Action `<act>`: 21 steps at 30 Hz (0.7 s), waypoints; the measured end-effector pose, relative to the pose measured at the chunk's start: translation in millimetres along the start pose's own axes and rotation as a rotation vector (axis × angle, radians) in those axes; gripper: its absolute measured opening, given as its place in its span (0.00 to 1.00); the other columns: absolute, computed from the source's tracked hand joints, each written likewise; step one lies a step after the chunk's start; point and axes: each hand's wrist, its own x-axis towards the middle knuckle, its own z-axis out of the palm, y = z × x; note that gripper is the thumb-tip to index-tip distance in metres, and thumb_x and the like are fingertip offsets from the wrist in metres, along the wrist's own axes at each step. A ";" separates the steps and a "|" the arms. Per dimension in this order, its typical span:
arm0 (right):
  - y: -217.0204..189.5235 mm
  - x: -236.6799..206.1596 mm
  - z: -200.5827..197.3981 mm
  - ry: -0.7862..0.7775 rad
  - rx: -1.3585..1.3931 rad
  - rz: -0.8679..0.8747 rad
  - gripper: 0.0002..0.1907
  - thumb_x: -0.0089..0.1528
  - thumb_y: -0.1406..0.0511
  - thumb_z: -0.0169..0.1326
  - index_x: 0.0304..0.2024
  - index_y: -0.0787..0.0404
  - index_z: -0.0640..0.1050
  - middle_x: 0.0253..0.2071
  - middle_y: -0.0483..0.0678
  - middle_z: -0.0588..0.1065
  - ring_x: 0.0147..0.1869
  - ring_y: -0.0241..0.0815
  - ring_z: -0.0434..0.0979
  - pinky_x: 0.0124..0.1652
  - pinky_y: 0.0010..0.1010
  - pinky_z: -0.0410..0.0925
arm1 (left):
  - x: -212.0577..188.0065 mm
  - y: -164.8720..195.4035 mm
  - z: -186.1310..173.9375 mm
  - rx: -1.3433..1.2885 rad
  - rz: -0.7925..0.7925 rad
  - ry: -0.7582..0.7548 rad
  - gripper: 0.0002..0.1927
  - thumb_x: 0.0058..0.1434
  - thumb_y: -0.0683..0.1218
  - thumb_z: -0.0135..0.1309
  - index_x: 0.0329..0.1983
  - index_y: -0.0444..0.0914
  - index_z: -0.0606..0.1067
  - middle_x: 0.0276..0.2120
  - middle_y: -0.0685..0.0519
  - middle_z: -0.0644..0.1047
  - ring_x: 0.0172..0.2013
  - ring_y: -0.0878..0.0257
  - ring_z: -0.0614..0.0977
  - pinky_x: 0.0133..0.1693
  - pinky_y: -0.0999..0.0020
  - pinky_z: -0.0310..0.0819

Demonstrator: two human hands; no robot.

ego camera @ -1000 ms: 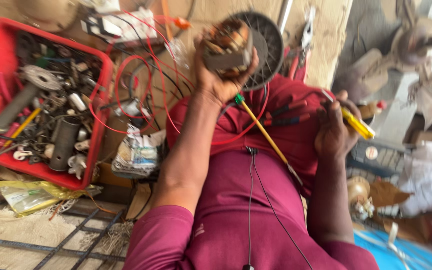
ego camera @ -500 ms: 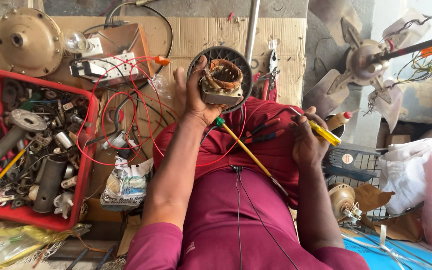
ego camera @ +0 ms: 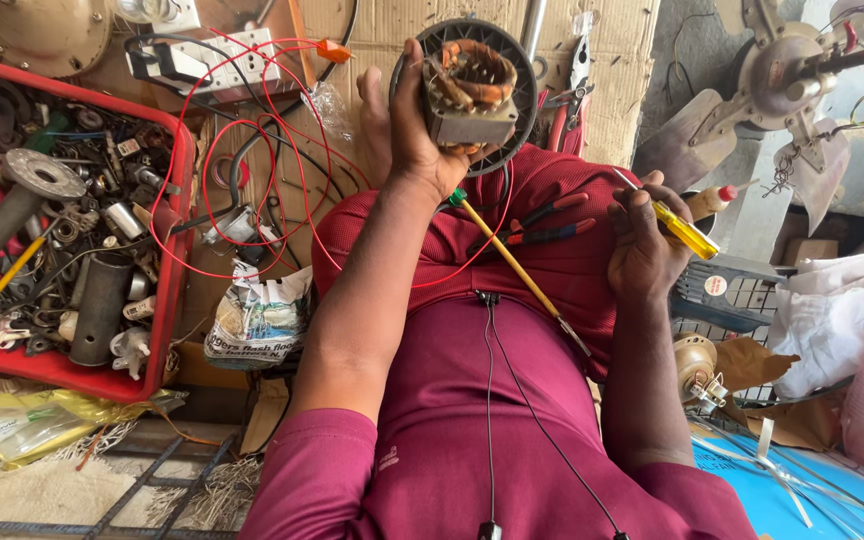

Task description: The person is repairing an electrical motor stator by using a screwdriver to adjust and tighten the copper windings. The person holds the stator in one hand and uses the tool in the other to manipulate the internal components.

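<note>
My left hand (ego camera: 422,130) raised, fingers wrapped tight round a fan motor stator (ego camera: 467,92): square grey core, copper-orange windings showing on top. Thumb side toward me, fingertips hidden behind the core. Behind the stator a round black grille (ego camera: 522,70), partly covered by it; cannot tell whether the two touch

My right hand (ego camera: 642,245) lower, resting over my right thigh, closed on a yellow-handled screwdriver (ego camera: 674,222). Clear yellow handle sticks out past my knuckles, thin shaft points up and toward the left hand

On my lap (ego camera: 552,270), dark red cloth: a long yellow rod with green tip (ego camera: 512,260) lying slantwise from just under the left wrist down toward my right forearm. Beside it two red-and-black probes (ego camera: 542,225), side by side

Red wire (ego camera: 252,150) loops loose from the lap out over the cardboard sheet (ego camera: 392,30) ahead of my knees, up to a white power strip (ego camera: 217,55) near the cardboard's far left corner

Red crate (ego camera: 177,200) off to my left, full of metal odds: tubes, bushings, washers, springs. A crumpled printed bag (ego camera: 257,320) just beside the crate's right wall

Right of my legs: a bare fan blade assembly (ego camera: 772,90) on its shaft, a grey fan guard (ego camera: 727,295) near my right hand, white plastic bags (ego camera: 832,310) beyond it
</note>
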 end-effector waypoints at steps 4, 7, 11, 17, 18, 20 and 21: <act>-1.0 -0.3 -0.4 0.005 -0.003 0.006 0.10 0.70 0.75 0.56 0.54 0.67 0.73 0.48 0.53 0.76 0.50 0.45 0.83 0.51 0.35 0.80 | 5.3 -5.0 -0.9 0.028 0.062 0.040 0.41 0.57 0.72 0.53 0.68 0.49 0.62 0.61 0.44 0.71 0.53 0.44 0.81 0.42 0.37 0.83; -0.5 0.1 -0.2 0.004 0.013 0.008 0.11 0.70 0.75 0.57 0.54 0.67 0.72 0.48 0.53 0.76 0.50 0.45 0.83 0.51 0.36 0.80 | 9.8 -5.5 -0.9 0.001 0.052 -0.050 0.43 0.63 0.74 0.50 0.70 0.42 0.66 0.62 0.41 0.72 0.54 0.41 0.79 0.42 0.42 0.78; 0.3 -0.5 -0.4 0.007 0.020 0.004 0.11 0.70 0.75 0.57 0.54 0.67 0.72 0.48 0.54 0.77 0.50 0.46 0.83 0.50 0.36 0.80 | 11.8 -6.2 3.9 -0.037 -0.029 0.099 0.40 0.56 0.74 0.47 0.69 0.54 0.64 0.64 0.50 0.69 0.60 0.43 0.75 0.51 0.33 0.75; 0.3 -0.4 -0.2 0.011 0.027 0.008 0.11 0.70 0.75 0.56 0.54 0.67 0.72 0.47 0.54 0.77 0.50 0.46 0.83 0.51 0.37 0.80 | 12.6 -1.5 11.7 -0.012 -0.039 0.098 0.39 0.56 0.74 0.45 0.69 0.57 0.63 0.65 0.52 0.69 0.61 0.44 0.73 0.53 0.30 0.71; 0.5 -0.6 -0.1 0.010 0.032 0.006 0.11 0.70 0.75 0.56 0.54 0.67 0.72 0.47 0.54 0.77 0.50 0.46 0.83 0.51 0.37 0.80 | 13.1 -1.0 11.7 -0.010 -0.040 0.085 0.39 0.56 0.74 0.45 0.69 0.56 0.63 0.65 0.52 0.69 0.62 0.43 0.73 0.53 0.30 0.71; 0.6 -1.6 -0.8 0.003 0.044 0.006 0.11 0.70 0.75 0.56 0.54 0.67 0.72 0.47 0.54 0.77 0.49 0.46 0.83 0.51 0.37 0.80 | 13.3 -1.1 10.7 -0.006 -0.042 0.058 0.40 0.57 0.75 0.44 0.70 0.55 0.64 0.65 0.50 0.69 0.62 0.43 0.73 0.53 0.30 0.72; 0.8 -1.5 -0.4 -0.002 0.051 0.005 0.11 0.71 0.75 0.56 0.54 0.67 0.73 0.46 0.54 0.77 0.49 0.46 0.83 0.52 0.37 0.80 | 13.9 -0.8 10.3 -0.014 -0.039 0.045 0.40 0.58 0.75 0.45 0.70 0.54 0.64 0.65 0.50 0.69 0.62 0.43 0.73 0.54 0.30 0.72</act>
